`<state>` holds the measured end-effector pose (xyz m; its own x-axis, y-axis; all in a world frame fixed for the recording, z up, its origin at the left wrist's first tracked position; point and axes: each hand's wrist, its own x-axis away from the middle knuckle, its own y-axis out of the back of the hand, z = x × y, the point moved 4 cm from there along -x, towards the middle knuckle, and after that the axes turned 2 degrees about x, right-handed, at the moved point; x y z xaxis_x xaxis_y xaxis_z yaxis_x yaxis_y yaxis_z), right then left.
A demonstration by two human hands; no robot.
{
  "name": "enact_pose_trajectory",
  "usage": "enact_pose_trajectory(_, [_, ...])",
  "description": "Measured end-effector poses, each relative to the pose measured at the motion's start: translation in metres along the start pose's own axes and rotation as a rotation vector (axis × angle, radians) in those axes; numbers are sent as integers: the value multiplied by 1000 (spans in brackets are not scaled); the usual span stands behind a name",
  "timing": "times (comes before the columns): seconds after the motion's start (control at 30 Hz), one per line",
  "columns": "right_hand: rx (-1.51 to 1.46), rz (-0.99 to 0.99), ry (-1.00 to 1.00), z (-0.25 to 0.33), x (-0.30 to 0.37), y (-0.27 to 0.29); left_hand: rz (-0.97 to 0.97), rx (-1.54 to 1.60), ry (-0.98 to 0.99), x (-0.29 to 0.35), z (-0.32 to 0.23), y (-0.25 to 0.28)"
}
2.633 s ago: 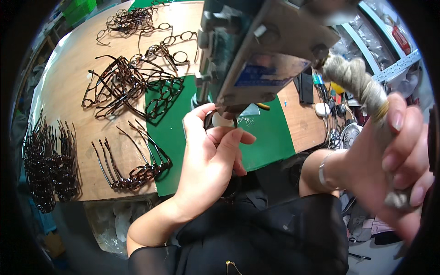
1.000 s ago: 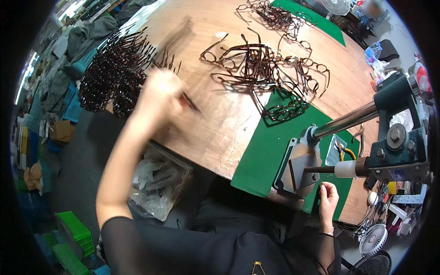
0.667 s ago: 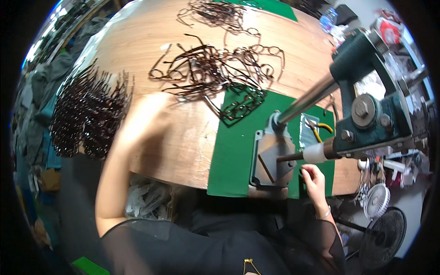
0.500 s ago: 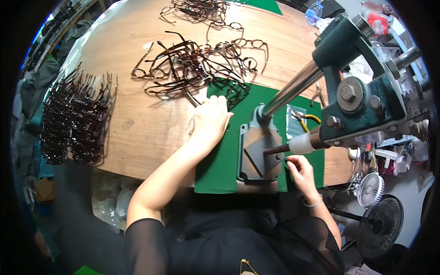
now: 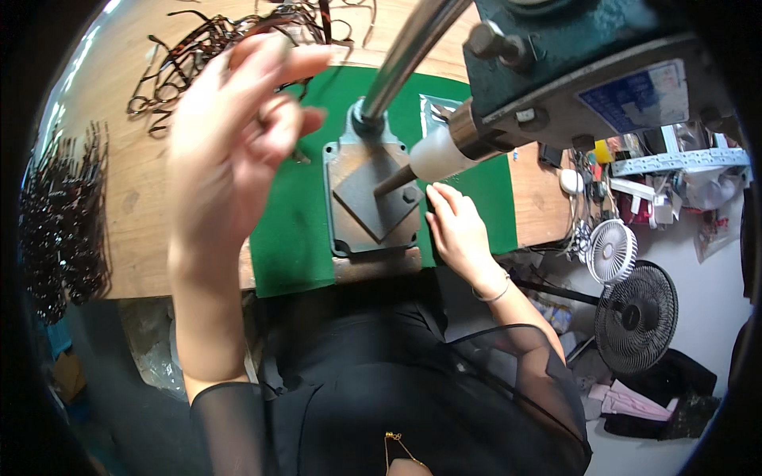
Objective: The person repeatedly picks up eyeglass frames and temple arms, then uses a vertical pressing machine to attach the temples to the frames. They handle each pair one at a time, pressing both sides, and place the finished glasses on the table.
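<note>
My left hand (image 5: 230, 151) is raised high on the left, smeared by motion, with its fingers curled. It appears to grip a brown tortoiseshell eyeglass frame (image 5: 324, 20), whose slim parts show beyond the fingers; the hand hides much of it. Low beside the base of a green bench press (image 5: 373, 230), my right hand (image 5: 462, 238) rests on a green mat (image 5: 492, 198) with thumb and fingers close together. Whatever they pinch, if anything, is hidden. The press's rod (image 5: 394, 181) points down at a diamond-shaped metal plate (image 5: 369, 206).
Behind my left hand lies a tangled pile of eyeglass frames (image 5: 171, 67). Densely stacked dark frames (image 5: 63, 230) stand at the table's left edge. The press's heavy head (image 5: 571, 87) overhangs the right side. A white fan (image 5: 611, 250) and a black fan (image 5: 635, 317) stand at right.
My left hand has lifted from the frame pile and come up and back, seemingly with an eyeglass frame. My right hand stays by the press base. The whole view has shifted.
</note>
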<state>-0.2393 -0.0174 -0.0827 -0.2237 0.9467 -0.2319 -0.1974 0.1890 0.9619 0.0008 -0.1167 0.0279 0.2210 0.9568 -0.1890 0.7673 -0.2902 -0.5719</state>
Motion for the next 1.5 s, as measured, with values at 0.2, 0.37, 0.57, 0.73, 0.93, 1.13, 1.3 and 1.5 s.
enact_pose_trajectory(0.2, [-342, -83, -264, -30, 4, 26, -51, -271, -197, 63, 1, -17])
enact_pose_trajectory(0.37, [-508, -132, -384, -46, 10, -16, 66, 3, -414, 71, -2, -19])
enact_pose_trajectory(0.57, [-395, -108, -269, -39, -3, -17, -84, -64, -254, 81, 19, -24])
enact_pose_trajectory(0.73, [-404, -60, -285, -43, -4, -16, -114, -169, -97, 87, 36, -27])
enact_pose_trajectory(0.93, [-831, 74, -484, -36, -14, 6, 34, -242, 12, 94, 50, -26])
enact_pose_trajectory(1.13, [-810, 105, 209, 79, -44, 99, 103, -259, 40, 95, 50, -38])
enact_pose_trajectory(1.3, [-1036, 192, 92, 83, -46, 86, 86, -289, 61, 99, 44, -36])
enact_pose_trajectory(1.5, [-820, 25, 310, 84, -47, 99, 105, -260, 90, 99, 45, -38])
